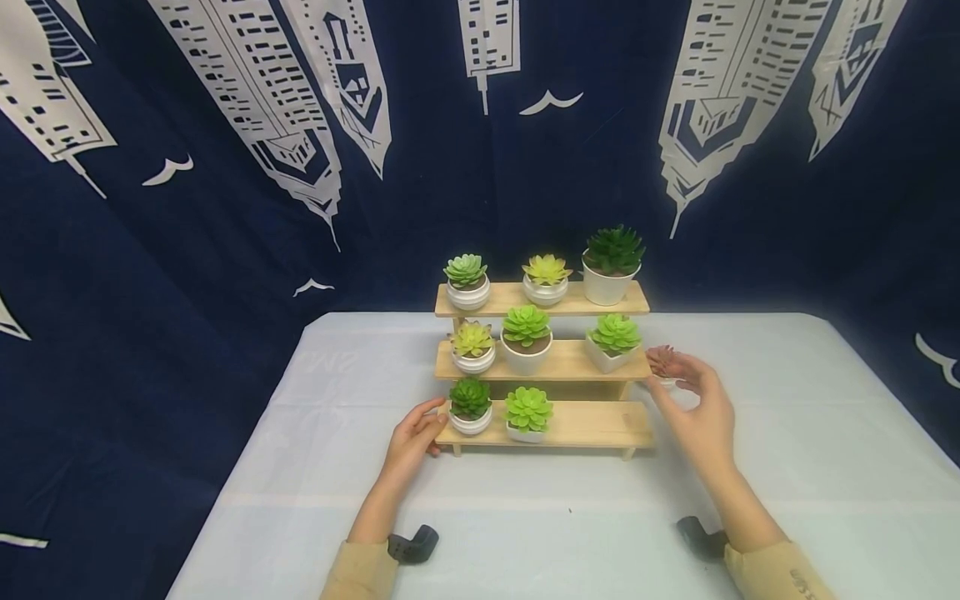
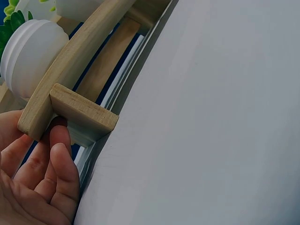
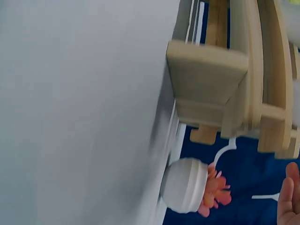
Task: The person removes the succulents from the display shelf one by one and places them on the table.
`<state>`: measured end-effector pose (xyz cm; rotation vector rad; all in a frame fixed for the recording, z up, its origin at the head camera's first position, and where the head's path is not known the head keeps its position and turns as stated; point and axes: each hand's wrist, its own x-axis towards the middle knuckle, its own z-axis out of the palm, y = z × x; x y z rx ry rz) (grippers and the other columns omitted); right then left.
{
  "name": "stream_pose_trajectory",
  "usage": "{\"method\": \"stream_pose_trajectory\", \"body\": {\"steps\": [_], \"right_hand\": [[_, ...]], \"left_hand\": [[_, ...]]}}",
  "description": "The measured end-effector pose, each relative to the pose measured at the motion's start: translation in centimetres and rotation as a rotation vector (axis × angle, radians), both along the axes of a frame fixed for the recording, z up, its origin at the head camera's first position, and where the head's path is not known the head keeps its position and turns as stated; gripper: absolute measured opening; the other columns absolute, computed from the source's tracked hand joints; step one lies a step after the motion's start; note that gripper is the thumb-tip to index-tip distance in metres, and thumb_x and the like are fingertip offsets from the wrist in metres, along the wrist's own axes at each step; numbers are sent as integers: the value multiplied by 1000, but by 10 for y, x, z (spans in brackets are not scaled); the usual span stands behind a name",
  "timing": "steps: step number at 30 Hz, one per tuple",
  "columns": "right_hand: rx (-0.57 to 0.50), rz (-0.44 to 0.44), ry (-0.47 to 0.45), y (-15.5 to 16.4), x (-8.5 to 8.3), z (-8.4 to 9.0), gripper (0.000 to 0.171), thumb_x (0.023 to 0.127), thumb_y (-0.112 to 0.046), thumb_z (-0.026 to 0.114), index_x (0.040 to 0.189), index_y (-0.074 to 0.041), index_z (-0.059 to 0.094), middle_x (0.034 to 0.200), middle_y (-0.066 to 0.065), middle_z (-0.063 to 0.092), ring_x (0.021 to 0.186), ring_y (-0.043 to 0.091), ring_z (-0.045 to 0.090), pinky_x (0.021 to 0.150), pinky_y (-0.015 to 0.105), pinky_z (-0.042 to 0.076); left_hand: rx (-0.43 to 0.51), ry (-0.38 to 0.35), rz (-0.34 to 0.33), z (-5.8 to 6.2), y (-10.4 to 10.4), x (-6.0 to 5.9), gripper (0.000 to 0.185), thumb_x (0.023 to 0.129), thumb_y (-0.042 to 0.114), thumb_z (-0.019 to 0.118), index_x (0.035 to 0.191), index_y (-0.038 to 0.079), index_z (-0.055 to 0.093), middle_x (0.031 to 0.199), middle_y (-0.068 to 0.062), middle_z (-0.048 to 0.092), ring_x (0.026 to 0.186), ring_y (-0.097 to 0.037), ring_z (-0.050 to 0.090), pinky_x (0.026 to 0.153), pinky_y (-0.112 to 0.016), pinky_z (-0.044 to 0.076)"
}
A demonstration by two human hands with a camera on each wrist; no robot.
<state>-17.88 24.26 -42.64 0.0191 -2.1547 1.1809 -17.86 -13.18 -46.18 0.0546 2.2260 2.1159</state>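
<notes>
A three-tier wooden plant stand [image 1: 592, 423] holds several small potted succulents on its steps. My left hand [image 1: 411, 437] grips the left end of the lowest shelf; in the left wrist view fingers [image 2: 60, 136] curl beneath the board, beside its leg. Near it on that shelf sits a dark green succulent [image 1: 470, 398] in a ridged white pot, with a light green succulent [image 1: 528, 408] to its right. My right hand [image 1: 705, 408] is beside the stand's right end, fingers loosely bent. A pink succulent [image 3: 187, 185] in a white pot stands on the table behind it, apart from the visible fingertips.
The middle shelf carries a yellow-green succulent [image 1: 472, 340] and two green ones. On the top shelf are two small succulents and a larger dark green plant [image 1: 613, 254]. The white-covered table [image 1: 525, 533] ends at a navy curtain [image 1: 480, 192] with city prints.
</notes>
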Motion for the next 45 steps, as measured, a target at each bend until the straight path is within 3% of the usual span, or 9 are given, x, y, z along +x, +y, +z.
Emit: {"method": "stream_pose_trajectory", "body": {"steps": [3,13,20,22,28,34,39,45], "right_hand": [[1,36,46,-6,1,-2,49,77,1,74,121,4,54,101,15,62,92,-5,51,80,12,41],[-50,131,33,-28,8,-4,45,77,4,73,118,5,55,100,15,64,90,1,54,79,13,42],[-63,182,33,-55,24,22,41,73,12,72,110,14,53,96,24,63,86,7,56,77,17,44],[-87,207,12,-60,26,25,40,74,13,71,110,15,53,96,24,63,85,9,57,77,18,45],[-158,318,-33,-62,17,9,43,76,12,70,115,11,53,101,22,62,87,13,59,78,19,48],[-205,442,-99,-65,7,-8,49,76,7,73,121,6,51,111,22,60,96,15,60,81,22,50],[-167,534,-191,-72,6,-9,55,76,-3,77,124,2,51,119,21,58,105,27,57,86,29,49],[-102,613,-256,-81,7,-8,67,70,-10,83,127,-2,49,122,17,58,109,30,56,91,38,47]], "left_hand": [[0,2,1,0,0,0,40,94,10,56,132,-2,49,102,-14,66,67,-15,54,59,-24,49],[-18,-5,7,-1,0,-1,40,94,11,56,132,-2,49,99,-11,67,64,-14,53,58,-24,48],[7,0,14,-26,-5,-13,41,94,14,58,133,2,50,99,-9,67,63,-13,52,56,-23,47],[1,9,23,-28,-4,-14,41,94,16,59,132,3,51,98,-8,67,61,-12,52,56,-22,47],[-15,40,35,-29,-3,-13,41,93,18,59,130,3,52,95,-7,68,59,-11,51,55,-22,47],[-10,27,40,-29,-3,-13,38,93,18,60,129,7,54,96,-9,68,59,-11,51,55,-21,47],[-18,26,38,-29,-3,-14,39,93,18,59,130,6,54,96,-9,68,59,-11,51,55,-22,47],[-20,20,36,-29,-3,-14,40,93,19,60,130,6,54,97,-9,67,59,-12,51,56,-22,47]]}}
